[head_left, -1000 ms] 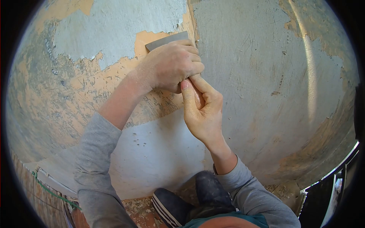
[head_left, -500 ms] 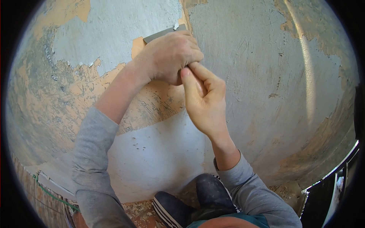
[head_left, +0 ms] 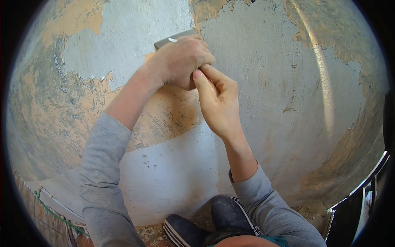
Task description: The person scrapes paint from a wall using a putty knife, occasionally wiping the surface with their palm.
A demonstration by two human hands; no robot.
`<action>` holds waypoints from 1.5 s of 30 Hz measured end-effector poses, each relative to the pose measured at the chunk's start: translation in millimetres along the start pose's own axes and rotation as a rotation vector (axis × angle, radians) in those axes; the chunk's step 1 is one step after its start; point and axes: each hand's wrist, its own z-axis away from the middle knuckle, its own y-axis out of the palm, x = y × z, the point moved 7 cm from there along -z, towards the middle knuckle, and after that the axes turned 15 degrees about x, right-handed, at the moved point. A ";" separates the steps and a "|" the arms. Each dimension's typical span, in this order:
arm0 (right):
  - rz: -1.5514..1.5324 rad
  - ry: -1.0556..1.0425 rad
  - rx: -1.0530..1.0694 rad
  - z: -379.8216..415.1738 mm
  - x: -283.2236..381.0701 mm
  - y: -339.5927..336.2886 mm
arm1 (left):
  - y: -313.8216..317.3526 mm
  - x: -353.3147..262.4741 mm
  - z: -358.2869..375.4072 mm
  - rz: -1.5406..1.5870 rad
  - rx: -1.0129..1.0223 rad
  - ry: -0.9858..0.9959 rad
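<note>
- One scraper [head_left: 163, 43] lay against the one wall [head_left: 263, 86], mid-stroke; a further push called for steady, two-handed pressure.
- Two hands: the left hand [head_left: 179, 61] was clenched around the scraper, the right hand [head_left: 221, 105] apparently grasping its handle end.
- One white flake [head_left: 173, 40] sat at the blade.

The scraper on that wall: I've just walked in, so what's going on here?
A person holds a scraper against the wall, left hand near the blade, right hand just below, apparently gripping its lower end. A white flake sits on the blade. Pale coating covers much of the wall; tan patches show elsewhere.
</note>
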 end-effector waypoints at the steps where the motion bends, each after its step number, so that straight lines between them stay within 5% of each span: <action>1: -0.025 0.016 0.010 -4.5 -1.1 -1.8 | 3.2 1.3 -1.2 0.009 0.026 -0.032; 6: -0.090 0.122 0.056 10.0 -8.0 -0.3 | 11.5 -8.5 3.8 -0.026 0.069 -0.080; 30: -0.075 0.032 0.026 -33.5 3.7 -8.6 | -20.5 26.3 -10.4 0.019 -0.014 -0.127; 34: -0.029 0.008 -0.009 -24.6 3.8 -8.7 | -13.9 11.1 -10.3 -0.039 -0.040 0.009; 45: -0.038 -0.003 0.001 -56.1 23.6 -15.3 | -38.9 41.4 -18.9 0.047 -0.047 -0.104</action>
